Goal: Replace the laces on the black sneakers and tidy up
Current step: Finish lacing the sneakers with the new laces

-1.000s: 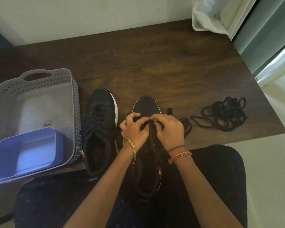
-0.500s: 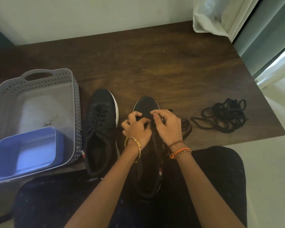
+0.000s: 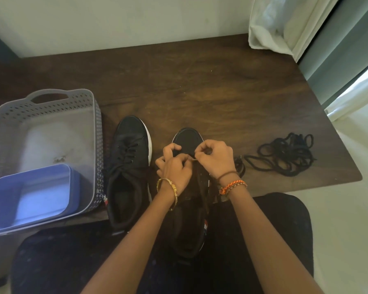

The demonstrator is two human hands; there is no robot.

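Black sneaker centred at table near edge, both hands above. Left hand and right hand pinching lace tip. Spare laces at 3 o'clock; second sneaker at 9 o'clock.

Two black sneakers, one loose pile of black laces, one grey perforated basket, one blue plastic container, two hands.

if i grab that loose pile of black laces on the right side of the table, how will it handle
The lace pile is probably floppy: it lies in slack loops flat on the table. It looks light and thin. The loops overlap, so strands would likely dangle and snag, or come up as one tangle. It should not roll.
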